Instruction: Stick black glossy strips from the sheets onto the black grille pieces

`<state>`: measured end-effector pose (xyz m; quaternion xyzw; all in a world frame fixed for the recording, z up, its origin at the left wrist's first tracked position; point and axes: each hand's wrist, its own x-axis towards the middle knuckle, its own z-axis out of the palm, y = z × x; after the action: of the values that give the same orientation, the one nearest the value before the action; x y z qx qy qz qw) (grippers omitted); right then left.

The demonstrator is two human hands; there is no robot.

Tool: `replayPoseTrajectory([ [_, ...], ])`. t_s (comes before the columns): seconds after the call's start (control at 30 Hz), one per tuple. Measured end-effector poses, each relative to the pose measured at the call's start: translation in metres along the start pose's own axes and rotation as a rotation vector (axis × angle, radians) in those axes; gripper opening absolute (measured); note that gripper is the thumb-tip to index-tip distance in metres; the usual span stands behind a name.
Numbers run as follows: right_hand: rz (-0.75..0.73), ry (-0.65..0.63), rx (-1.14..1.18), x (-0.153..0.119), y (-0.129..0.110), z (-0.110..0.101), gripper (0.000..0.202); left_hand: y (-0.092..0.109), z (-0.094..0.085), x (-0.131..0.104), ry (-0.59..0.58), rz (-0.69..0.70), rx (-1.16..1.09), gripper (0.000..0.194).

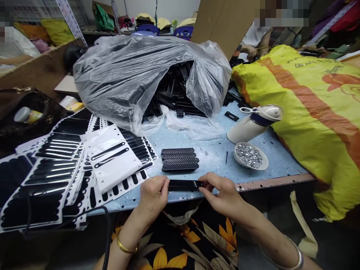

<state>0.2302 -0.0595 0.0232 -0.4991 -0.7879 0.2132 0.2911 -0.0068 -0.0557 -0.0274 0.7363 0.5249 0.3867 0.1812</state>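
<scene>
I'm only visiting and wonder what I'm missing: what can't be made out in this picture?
All in the head view:
- Ends of the black strip: covered by the left grip and right grip.
- Its underside: turned away from the camera.
- Many black parts: hidden by the plastic bag.
- Exact shapes of the silvery pieces in the bowl: too small.
- Part of the large yellow sack: cut off by the right edge.
</scene>
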Motion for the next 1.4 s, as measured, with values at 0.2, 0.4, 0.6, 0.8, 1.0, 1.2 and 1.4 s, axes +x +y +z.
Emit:
replayPoseTrajectory([
  [0.2,0.152,0.002,0.088,0.010,-0.001,-0.006,0.015,0.003,-0.018,0.006,-0.088,-0.197,-0.211,0.033],
  [0.4,0.149,0.032,0.070,0.010,0.002,-0.004,0.016,-0.002,-0.022,0.004,-0.143,-0.275,-0.319,0.027],
  [0.6,0.139,0.031,0.072,0.010,-0.003,-0.006,0.018,-0.002,-0.014,0.001,-0.160,-0.176,-0.178,0.036],
  [0.8,0.116,0.081,0.068,0.009,0.002,-0.001,0.017,-0.004,-0.012,0.004,-0.152,-0.175,-0.179,0.026],
  [1.0,0.035,0.135,0.022,0.007,-0.015,-0.001,0.018,-0.005,-0.014,0.006,-0.174,-0.184,-0.181,0.022],
  [1.2,-0.009,0.161,0.040,0.007,-0.039,-0.005,0.021,-0.003,-0.016,0.009,-0.217,-0.183,-0.176,0.024],
  [1.4,-0.064,0.177,0.104,0.009,-0.058,-0.009,0.019,-0.002,-0.016,0.010,-0.236,-0.179,-0.126,0.021],
])
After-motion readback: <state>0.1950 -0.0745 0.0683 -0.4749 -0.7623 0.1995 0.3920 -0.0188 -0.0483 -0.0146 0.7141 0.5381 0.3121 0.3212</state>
